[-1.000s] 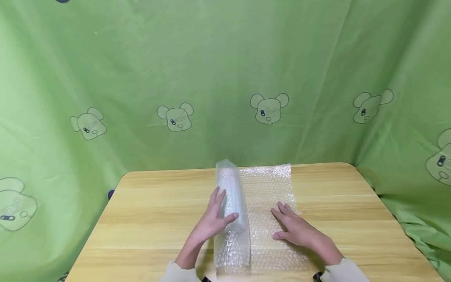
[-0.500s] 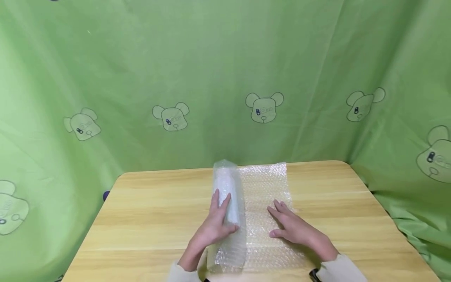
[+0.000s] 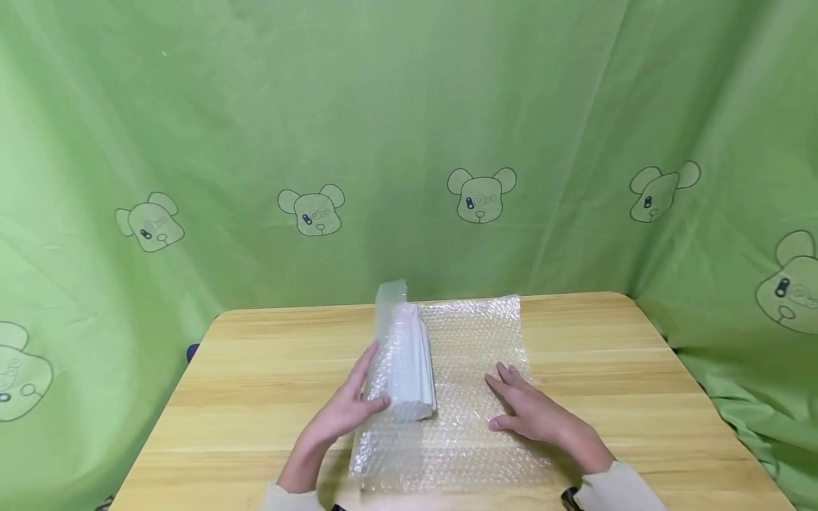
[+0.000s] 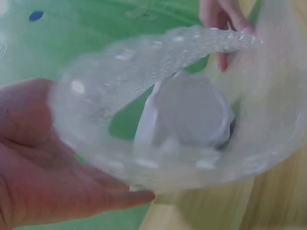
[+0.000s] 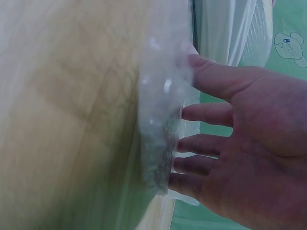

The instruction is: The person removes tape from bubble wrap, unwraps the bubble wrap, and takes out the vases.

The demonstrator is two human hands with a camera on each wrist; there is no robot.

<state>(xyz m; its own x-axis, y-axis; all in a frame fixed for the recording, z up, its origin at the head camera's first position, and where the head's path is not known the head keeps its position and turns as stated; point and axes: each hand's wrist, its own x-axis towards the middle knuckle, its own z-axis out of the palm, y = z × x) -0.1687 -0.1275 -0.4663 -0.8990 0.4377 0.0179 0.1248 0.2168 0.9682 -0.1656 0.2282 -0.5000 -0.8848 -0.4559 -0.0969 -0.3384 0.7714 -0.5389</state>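
A sheet of clear bubble wrap (image 3: 476, 341) lies on the table, its left part raised and curling beside a long white bundle (image 3: 410, 362). The bundle has lengthwise folds; its near end (image 4: 192, 112) looks rounded with a wavy edge in the left wrist view. My left hand (image 3: 341, 411) is at the raised flap, thumb spread and fingers straight along its outer side. In the left wrist view the wrap (image 4: 129, 62) bows between this hand (image 4: 48, 182) and the bundle. My right hand (image 3: 537, 415) rests with spread fingers on the sheet's right part, fingertips touching the wrap (image 5: 163, 96).
The light wood table (image 3: 268, 376) extends to both sides of the sheet. A green curtain (image 3: 396, 128) with printed bear heads hangs behind and at the sides. The sheet's far edge reaches the table's back edge.
My left hand has moved left, and the bubble wrap flap that covered the white bundle has swung left with it, baring the bundle. The right hand stays on the sheet.
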